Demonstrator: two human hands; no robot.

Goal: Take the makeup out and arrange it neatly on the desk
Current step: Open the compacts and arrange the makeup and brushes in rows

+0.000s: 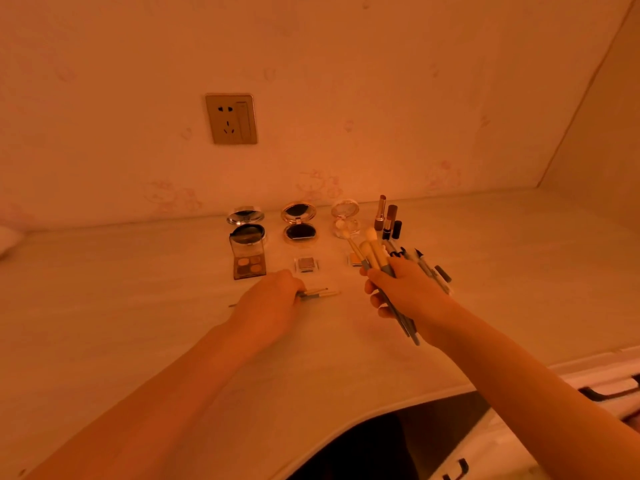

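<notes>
Your right hand (405, 292) grips a fistful of big brushes (372, 252), and your left hand (270, 299) pinches thin brushes (320, 292) on the desk (138, 306). Mid-frame, the open compacts (298, 223) show dark pans.

An orange glow tints everything I see. The pale wall (346, 81) carries faint pink cartoon-cat prints, and the rectangular socket plate (231, 118) looks brassy gold. The long makeup brushes (372, 252) in my right hand (408, 292) have blue-grey handles and cream bristles (almost yellow at the tips). The square eyeshadow palette (249, 265) shows four tan-to-brown pans. The slim brushes (320, 292) at my left hand (266, 299) have pale handles.
</notes>
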